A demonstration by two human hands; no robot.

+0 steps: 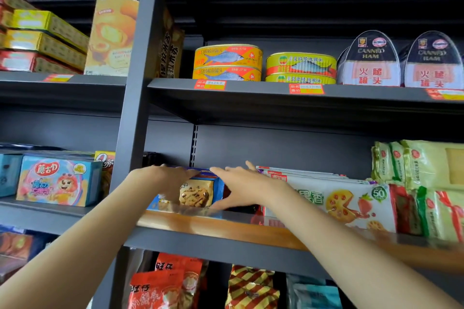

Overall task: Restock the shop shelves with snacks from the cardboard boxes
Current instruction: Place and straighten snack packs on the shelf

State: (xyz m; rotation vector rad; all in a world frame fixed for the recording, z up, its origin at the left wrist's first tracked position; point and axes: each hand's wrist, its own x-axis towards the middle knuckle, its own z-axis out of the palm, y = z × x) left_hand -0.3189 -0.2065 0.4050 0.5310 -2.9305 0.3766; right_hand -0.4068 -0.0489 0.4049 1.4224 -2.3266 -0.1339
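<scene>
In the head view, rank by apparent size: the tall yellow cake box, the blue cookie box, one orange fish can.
1. Tall yellow cake box
2. Blue cookie box, partly hidden by both hands
3. Orange fish can, though it sits farther away

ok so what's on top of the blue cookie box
Both hands: the left hand and right hand lie over the blue cookie box. Whether anything sits behind it is hidden.

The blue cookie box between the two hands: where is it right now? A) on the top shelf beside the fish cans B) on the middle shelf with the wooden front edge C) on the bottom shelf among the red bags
B: the blue cookie box sits on the middle shelf, left hand and right hand on either side.
</scene>
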